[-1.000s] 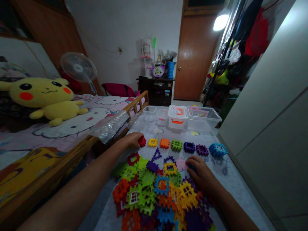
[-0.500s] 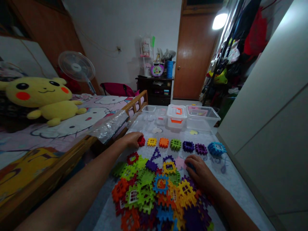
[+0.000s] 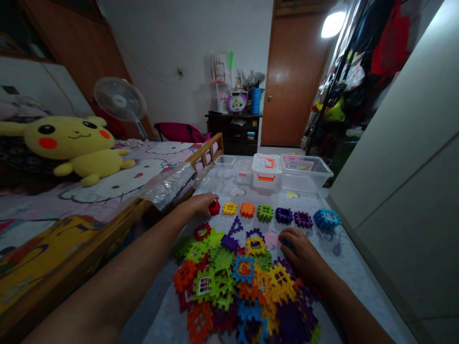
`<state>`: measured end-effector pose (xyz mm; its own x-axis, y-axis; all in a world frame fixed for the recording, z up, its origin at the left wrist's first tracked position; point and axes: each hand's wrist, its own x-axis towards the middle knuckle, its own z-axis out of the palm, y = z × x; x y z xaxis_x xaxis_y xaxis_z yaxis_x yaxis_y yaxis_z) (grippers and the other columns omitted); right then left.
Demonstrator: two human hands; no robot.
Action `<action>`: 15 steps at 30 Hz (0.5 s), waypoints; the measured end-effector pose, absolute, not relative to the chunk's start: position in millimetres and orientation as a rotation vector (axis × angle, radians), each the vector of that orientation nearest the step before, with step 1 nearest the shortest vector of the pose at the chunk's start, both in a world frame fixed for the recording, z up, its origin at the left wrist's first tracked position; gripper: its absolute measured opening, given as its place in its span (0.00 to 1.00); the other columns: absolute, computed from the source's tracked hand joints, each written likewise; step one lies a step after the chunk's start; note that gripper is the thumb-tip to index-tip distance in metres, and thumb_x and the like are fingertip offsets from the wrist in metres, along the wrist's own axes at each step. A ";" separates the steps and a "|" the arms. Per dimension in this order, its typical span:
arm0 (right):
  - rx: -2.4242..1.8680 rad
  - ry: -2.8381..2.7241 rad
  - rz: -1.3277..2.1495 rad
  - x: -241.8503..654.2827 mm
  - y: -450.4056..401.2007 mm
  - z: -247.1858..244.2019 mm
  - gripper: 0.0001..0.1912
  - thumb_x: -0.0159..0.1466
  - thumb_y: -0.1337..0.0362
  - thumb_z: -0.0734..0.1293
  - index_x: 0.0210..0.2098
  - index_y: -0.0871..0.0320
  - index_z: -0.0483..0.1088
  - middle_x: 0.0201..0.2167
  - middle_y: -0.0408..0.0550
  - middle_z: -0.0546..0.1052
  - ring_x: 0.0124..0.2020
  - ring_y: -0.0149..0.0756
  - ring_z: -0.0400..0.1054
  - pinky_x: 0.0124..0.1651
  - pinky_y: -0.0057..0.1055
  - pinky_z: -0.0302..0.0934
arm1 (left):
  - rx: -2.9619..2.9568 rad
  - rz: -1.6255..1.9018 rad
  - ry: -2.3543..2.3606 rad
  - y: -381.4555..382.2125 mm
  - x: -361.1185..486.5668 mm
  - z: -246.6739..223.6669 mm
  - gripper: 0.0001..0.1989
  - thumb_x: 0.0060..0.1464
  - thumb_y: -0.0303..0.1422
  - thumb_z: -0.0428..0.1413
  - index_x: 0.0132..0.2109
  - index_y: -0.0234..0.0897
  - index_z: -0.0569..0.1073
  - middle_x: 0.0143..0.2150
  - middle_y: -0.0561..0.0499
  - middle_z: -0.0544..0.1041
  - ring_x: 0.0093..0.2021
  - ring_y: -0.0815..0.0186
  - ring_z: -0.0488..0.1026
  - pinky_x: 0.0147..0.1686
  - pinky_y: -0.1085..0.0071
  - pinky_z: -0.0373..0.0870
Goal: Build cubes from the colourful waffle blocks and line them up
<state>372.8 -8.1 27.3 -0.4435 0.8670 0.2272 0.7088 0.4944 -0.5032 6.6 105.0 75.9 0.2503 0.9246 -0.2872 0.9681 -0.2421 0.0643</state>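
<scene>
Left hand (image 3: 201, 204) at the left end of a row of blocks, fingers closed around the red block (image 3: 214, 208); cannot tell if the block is lifted or resting. Right hand (image 3: 299, 251) nearer and to the right, just beside the pile, fingers curled over a dark piece (image 3: 288, 244) mostly hidden under them; cannot tell if it is gripped.

Row, left to right, after red: yellow block (image 3: 230, 209), orange block (image 3: 247, 209), green block (image 3: 265, 213), dark blue block (image 3: 284, 215), purple block (image 3: 303, 219), blue block (image 3: 327, 219). Gaps between them; blue one at far right looks biggest.

Near side, between the arms: pile of flat notched pieces (image 3: 222, 282), overlapping, mixed colors, some with window cutouts. Purple triangle (image 3: 235, 224) at pile's far edge, near the row.

All on a pale covered surface (image 3: 353, 260). Far end: lidded clear box (image 3: 267, 179) with orange handles, open clear box (image 3: 304, 180) to its right, smaller clear tubs to its left. Left: bed (image 3: 103, 193) with yellow plush toy (image 3: 93, 162); fan (image 3: 120, 99) behind.
</scene>
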 end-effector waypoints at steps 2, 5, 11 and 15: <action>-1.292 -2.293 0.467 372.9 -7.9 27.5 0.10 0.62 0.68 0.60 0.40 0.58 0.71 0.43 0.53 0.72 0.46 0.42 0.66 0.52 0.42 0.61 | 2.335 -0.275 1.761 98.2 6.9 84.3 0.42 0.35 0.32 0.64 0.60 0.41 0.62 0.61 0.45 0.66 0.56 0.54 0.68 0.51 0.68 0.65; -1.288 -2.293 0.453 373.3 -7.3 26.6 0.10 0.62 0.68 0.60 0.40 0.58 0.71 0.44 0.53 0.72 0.46 0.43 0.66 0.52 0.43 0.60 | 2.440 -0.191 1.752 77.8 4.9 98.4 0.40 0.40 0.34 0.62 0.62 0.41 0.60 0.62 0.44 0.64 0.55 0.55 0.68 0.52 0.67 0.64; -1.276 -2.299 0.439 373.9 -4.9 24.1 0.09 0.62 0.68 0.60 0.39 0.57 0.71 0.43 0.53 0.72 0.45 0.42 0.66 0.51 0.42 0.61 | 2.447 -0.070 1.729 18.8 -6.6 96.0 0.17 0.54 0.41 0.54 0.50 0.40 0.71 0.50 0.46 0.74 0.50 0.58 0.71 0.49 0.68 0.65; -1.264 -2.297 0.435 374.3 -4.2 23.9 0.09 0.62 0.67 0.60 0.38 0.57 0.71 0.42 0.52 0.73 0.44 0.42 0.66 0.50 0.41 0.61 | 2.402 -0.125 1.671 -1.4 -9.4 77.6 0.15 0.53 0.41 0.54 0.45 0.38 0.73 0.44 0.45 0.76 0.45 0.58 0.72 0.44 0.68 0.66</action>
<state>374.3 -4.2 23.9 -0.4585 0.8512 0.2555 0.6990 0.5230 -0.4878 -9.4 -1.4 77.6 0.3528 0.9162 -0.1902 0.9343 -0.3337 0.1255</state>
